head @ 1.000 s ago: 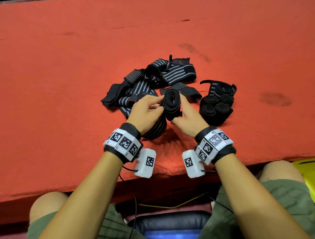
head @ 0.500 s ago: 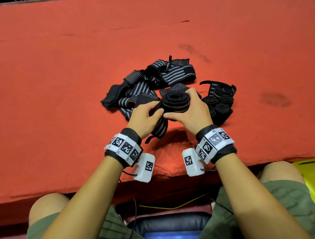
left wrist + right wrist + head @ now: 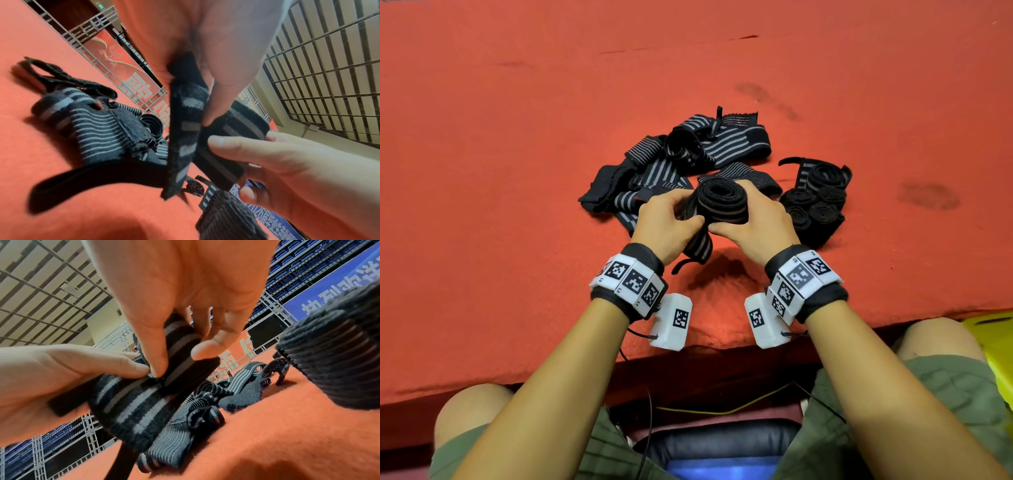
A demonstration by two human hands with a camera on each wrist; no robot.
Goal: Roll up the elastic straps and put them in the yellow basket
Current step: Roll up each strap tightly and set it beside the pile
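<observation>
Both hands hold a black, grey-striped elastic strap above the red table. Its rolled part (image 3: pixel 720 200) sits in my right hand (image 3: pixel 751 224), fingers curled round it, thumb pressing its side. My left hand (image 3: pixel 671 222) pinches the loose tail (image 3: pixel 697 245) (image 3: pixel 185 129), which hangs toward the table. The right wrist view shows the roll (image 3: pixel 180 353) and the tail (image 3: pixel 131 412) between the two thumbs. A heap of unrolled striped straps (image 3: pixel 688 161) lies just behind the hands. Several finished rolls (image 3: pixel 815 202) stand to the right. A corner of the yellow basket (image 3: pixel 993 339) shows at the lower right, below the table's edge.
The red felt table (image 3: pixel 517 171) has dark stains (image 3: pixel 928 197) to the right of the rolls. Its front edge runs just behind my wrists. My knees, a dark seat (image 3: pixel 722 442) and thin cables (image 3: pixel 722 409) lie below the edge.
The roll was turned from standing on edge between the hands to lying with its spiral end up. The loose tail has grown shorter as it wound on.
</observation>
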